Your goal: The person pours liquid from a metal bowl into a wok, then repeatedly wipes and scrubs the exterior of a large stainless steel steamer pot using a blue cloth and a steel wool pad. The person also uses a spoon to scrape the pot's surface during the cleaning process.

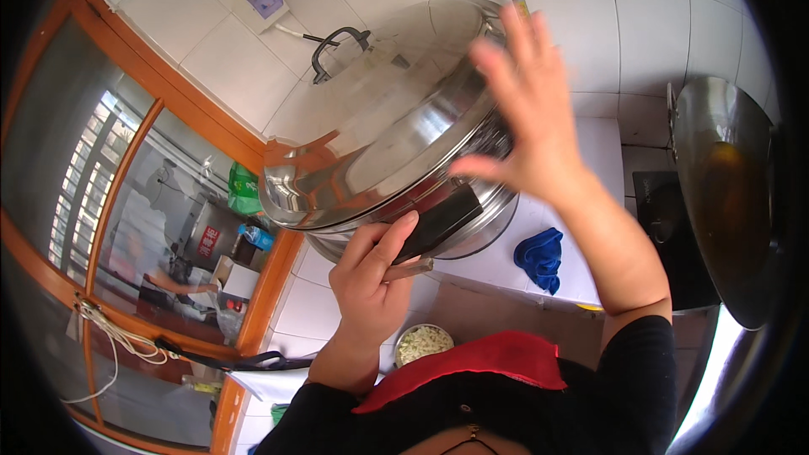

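Note:
A large stainless steel pot (335, 243) with a domed, shiny lid (392, 120) stands before me. The lid bears a black loop handle (341, 54). My left hand (373, 284) is at the pot's near side, by its black side handle (439, 221). Its fingers are curled around a short grey-brown handle-like piece (411, 269), whose other end is hidden in the hand. My right hand (531, 107), blurred, has its fingers spread in front of the lid's right rim and holds nothing. Whether it touches the rim cannot be told.
A blue cloth (540, 259) lies on the white counter (499, 234). At the right, a metal wok (727, 202) leans by a black cooktop (657, 202). Below is a bowl of chopped pale food (425, 344). Left, an orange-framed glass door (126, 189) shows a person's arm (180, 285).

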Available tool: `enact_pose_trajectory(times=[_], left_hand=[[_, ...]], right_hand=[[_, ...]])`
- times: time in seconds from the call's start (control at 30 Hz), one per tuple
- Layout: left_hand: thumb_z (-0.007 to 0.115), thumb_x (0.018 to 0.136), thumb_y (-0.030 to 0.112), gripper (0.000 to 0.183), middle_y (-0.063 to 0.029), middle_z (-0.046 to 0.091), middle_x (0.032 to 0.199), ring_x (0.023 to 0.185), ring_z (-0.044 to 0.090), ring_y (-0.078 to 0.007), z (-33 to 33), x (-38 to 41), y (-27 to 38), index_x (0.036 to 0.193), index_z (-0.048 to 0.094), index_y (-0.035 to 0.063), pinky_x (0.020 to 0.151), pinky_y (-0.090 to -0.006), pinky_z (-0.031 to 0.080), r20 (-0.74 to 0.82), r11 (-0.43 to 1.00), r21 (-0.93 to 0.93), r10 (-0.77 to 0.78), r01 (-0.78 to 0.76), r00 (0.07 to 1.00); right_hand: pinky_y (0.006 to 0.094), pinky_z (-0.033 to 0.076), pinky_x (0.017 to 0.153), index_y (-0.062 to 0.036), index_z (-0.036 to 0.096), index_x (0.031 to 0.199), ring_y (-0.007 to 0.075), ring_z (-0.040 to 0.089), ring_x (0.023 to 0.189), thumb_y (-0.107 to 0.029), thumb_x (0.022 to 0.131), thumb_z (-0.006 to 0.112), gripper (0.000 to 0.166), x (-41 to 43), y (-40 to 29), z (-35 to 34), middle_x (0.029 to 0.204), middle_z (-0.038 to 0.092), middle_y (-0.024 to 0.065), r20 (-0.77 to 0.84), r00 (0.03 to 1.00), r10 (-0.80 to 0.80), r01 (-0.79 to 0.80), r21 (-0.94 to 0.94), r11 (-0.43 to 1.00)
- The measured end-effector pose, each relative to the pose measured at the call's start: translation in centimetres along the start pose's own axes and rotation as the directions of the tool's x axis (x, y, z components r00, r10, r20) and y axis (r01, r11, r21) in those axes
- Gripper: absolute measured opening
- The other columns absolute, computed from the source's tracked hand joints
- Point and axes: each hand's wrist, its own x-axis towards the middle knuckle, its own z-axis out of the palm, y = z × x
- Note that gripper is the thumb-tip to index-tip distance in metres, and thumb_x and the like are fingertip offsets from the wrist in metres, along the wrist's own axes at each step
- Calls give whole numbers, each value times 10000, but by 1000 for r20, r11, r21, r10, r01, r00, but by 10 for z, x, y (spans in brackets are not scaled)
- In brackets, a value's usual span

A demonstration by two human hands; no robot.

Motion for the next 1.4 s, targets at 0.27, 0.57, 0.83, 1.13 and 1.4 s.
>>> enact_pose_trajectory(times=[0.27, 0.57, 0.83, 1.13, 1.4], left_hand=[[616, 679, -103, 426, -76, 556, 884, 642, 447, -83, 3, 0, 1, 1096, 617, -14, 555, -186, 353, -26, 1000, -16, -8, 8, 1000], [602, 687, -113, 408, -66, 561, 888, 705, 499, -110, 4, 3, 1, 1083, 619, -14, 595, -214, 386, -51, 1000, 12, -10, 11, 999], [607, 739, -90, 395, -96, 561, 908, 784, 533, -148, 4, -1, -1, 1130, 590, -34, 663, -228, 419, -61, 1000, 24, -5, 7, 998], [578, 802, -79, 375, -94, 576, 1027, 911, 552, -153, 4, -3, 1, 1175, 553, -53, 798, -246, 438, -63, 991, -14, -136, 135, 989], [582, 810, -70, 367, -87, 573, 1064, 914, 558, -139, 5, -1, -4, 1175, 558, -46, 785, -235, 447, -73, 990, -50, -133, 130, 988]], right_hand=[[532, 293, 1024, -203, 395, 1351, 439, 251, 1312, -312, 392, 867, 1074, -2, 17, 3, 1464, 215, 188, -17, 1000, 4, -2, 90, 996], [395, 443, 922, -177, 422, 1327, 355, 459, 1155, -239, 495, 858, 941, -16, 21, 3, 1298, 414, 147, -30, 977, 213, -202, 209, 957], [363, 443, 629, -81, 501, 818, 298, 526, 751, -192, 543, 820, 436, -55, -4, 21, 798, 505, 65, 46, 992, 121, -129, 274, 953], [358, 443, 582, -118, 499, 792, 265, 540, 741, -236, 576, 802, 391, -65, -6, 23, 801, 489, 38, -91, 955, 283, -264, 174, 949], [343, 455, 576, -130, 500, 775, 237, 528, 770, -123, 584, 757, 320, -65, -40, 42, 829, 477, 30, -248, 919, 306, -264, 187, 946]])
